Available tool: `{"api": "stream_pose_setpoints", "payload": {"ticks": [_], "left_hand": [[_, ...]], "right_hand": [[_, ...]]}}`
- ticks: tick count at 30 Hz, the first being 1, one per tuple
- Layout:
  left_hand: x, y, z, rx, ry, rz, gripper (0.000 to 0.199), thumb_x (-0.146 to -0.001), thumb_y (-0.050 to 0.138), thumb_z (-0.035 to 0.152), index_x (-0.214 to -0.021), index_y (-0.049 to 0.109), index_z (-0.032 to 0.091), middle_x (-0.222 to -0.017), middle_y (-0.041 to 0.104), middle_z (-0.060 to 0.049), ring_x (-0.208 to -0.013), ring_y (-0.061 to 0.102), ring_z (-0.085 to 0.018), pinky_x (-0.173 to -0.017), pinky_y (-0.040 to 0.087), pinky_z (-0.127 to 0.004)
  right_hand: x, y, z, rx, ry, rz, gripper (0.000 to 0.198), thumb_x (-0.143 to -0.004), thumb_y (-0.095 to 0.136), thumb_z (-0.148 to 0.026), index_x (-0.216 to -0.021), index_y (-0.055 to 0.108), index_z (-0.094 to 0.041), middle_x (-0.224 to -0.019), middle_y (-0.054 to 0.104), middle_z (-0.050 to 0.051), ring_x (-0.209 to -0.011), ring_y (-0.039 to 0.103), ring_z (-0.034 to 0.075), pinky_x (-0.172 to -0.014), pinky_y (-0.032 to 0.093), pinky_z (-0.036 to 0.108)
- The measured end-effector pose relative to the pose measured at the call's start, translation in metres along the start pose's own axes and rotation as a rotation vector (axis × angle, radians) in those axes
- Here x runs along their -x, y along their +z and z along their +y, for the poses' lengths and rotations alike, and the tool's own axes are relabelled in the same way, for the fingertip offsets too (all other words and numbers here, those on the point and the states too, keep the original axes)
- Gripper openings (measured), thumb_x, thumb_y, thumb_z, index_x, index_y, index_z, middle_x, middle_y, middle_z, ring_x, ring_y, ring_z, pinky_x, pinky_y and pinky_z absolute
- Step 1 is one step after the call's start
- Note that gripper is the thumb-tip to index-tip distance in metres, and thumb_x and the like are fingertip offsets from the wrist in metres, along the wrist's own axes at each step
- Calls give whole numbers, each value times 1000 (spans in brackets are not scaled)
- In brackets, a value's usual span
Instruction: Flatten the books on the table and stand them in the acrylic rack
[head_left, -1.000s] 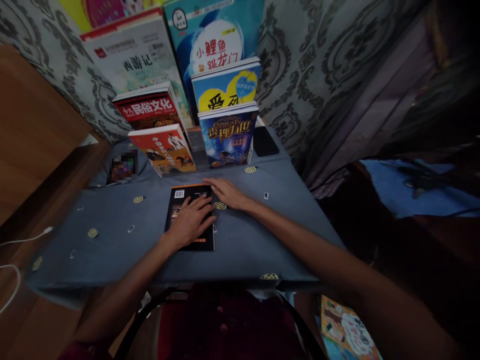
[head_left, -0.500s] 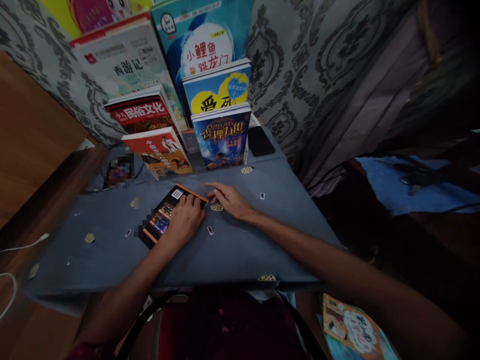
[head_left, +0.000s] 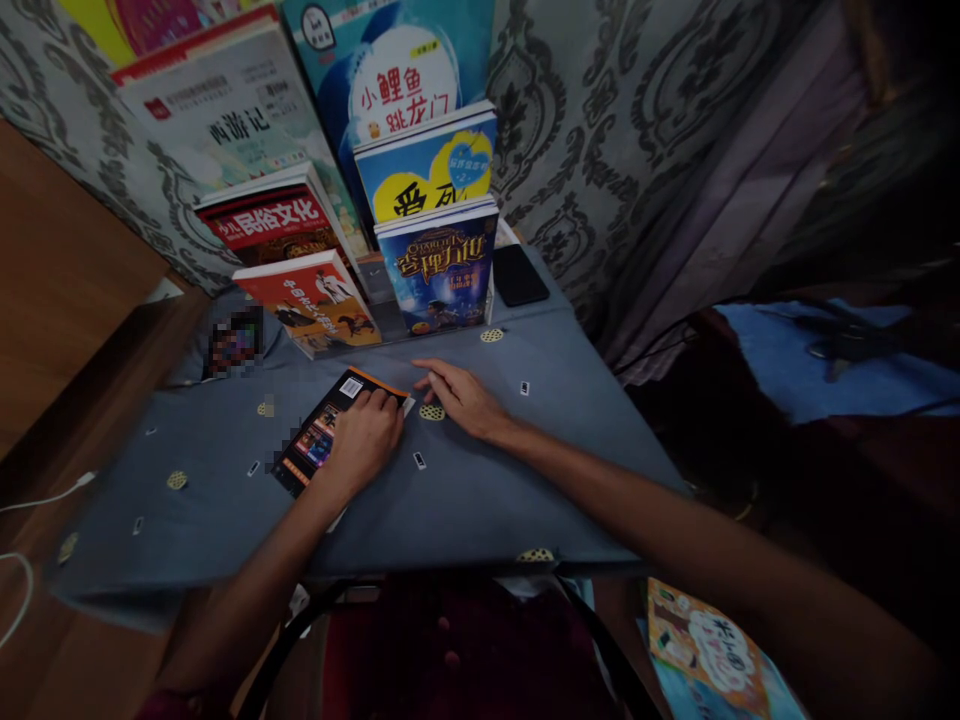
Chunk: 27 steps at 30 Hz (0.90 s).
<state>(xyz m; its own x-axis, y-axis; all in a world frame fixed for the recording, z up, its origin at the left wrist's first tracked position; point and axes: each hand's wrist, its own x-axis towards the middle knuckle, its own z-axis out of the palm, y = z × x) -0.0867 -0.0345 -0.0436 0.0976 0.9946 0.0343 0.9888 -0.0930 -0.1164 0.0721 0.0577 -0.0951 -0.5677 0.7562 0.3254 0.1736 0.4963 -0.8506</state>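
Note:
A black book with an orange edge strip [head_left: 309, 432] lies slanted on the blue-grey tablecloth, its side with a barcode and small pictures facing up. My left hand [head_left: 365, 435] lies across its right part, fingers curled at the right edge; the thumb is hidden. White pages peek out beside that hand at the book's right corner. To the right, my right hand [head_left: 463, 402] hovers or rests just above the cloth, apart from the book. Its index finger is stretched out, the others loosely bent, and it holds nothing.
Behind the hands, a rack displays several upright books, including a blue one [head_left: 441, 268] and an orange one [head_left: 315, 305]. A black phone [head_left: 519, 276] lies right of the rack. Another picture book [head_left: 712, 640] is below the table's front right edge. White cables [head_left: 45, 502] run at left.
My left hand has shifted slightly left with the book's upper cover, and white pages now show along the right edge. My right hand stays nearly still. The view has tilted slightly.

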Motion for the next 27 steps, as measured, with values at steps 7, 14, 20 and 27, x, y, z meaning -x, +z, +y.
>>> {"api": "stream_pose_setpoints", "payload": {"ticks": [7, 14, 20, 27], "left_hand": [[1, -10, 4, -94, -12, -44, 29, -103, 43, 23, -99, 71, 15, -101, 70, -12, -100, 65, -26, -72, 52, -31], [6, 1, 7, -100, -5, 14, 28, -102, 45, 28, -109, 69, 14, -109, 69, -13, -104, 63, -28, -67, 54, -32], [22, 18, -33, 46, 88, 162, 24, -100, 51, 25, -116, 68, 19, -118, 69, -9, -108, 64, -25, -89, 55, -37], [55, 28, -85, 63, -114, 168, 34, -101, 48, 29, -130, 63, 20, -132, 64, -11, -114, 63, -28, -82, 58, -38]], "right_hand": [[3, 0, -5, 54, -103, -2, 40, -102, 36, -21, -136, 57, -23, -102, 76, 4, -96, 71, 19, -92, 53, 37], [5, 4, -7, 357, -278, -132, 37, -101, 39, -21, -130, 62, -16, -110, 73, 13, -102, 66, 26, -93, 49, 43], [9, 5, -21, 634, -254, -205, 30, -102, 42, -21, -120, 65, -16, -85, 72, 9, -84, 64, 23, -86, 44, 37], [5, 15, -31, 765, -223, -254, 32, -102, 42, -26, -128, 60, -18, -107, 76, 12, -110, 61, 27, -107, 34, 47]]}}
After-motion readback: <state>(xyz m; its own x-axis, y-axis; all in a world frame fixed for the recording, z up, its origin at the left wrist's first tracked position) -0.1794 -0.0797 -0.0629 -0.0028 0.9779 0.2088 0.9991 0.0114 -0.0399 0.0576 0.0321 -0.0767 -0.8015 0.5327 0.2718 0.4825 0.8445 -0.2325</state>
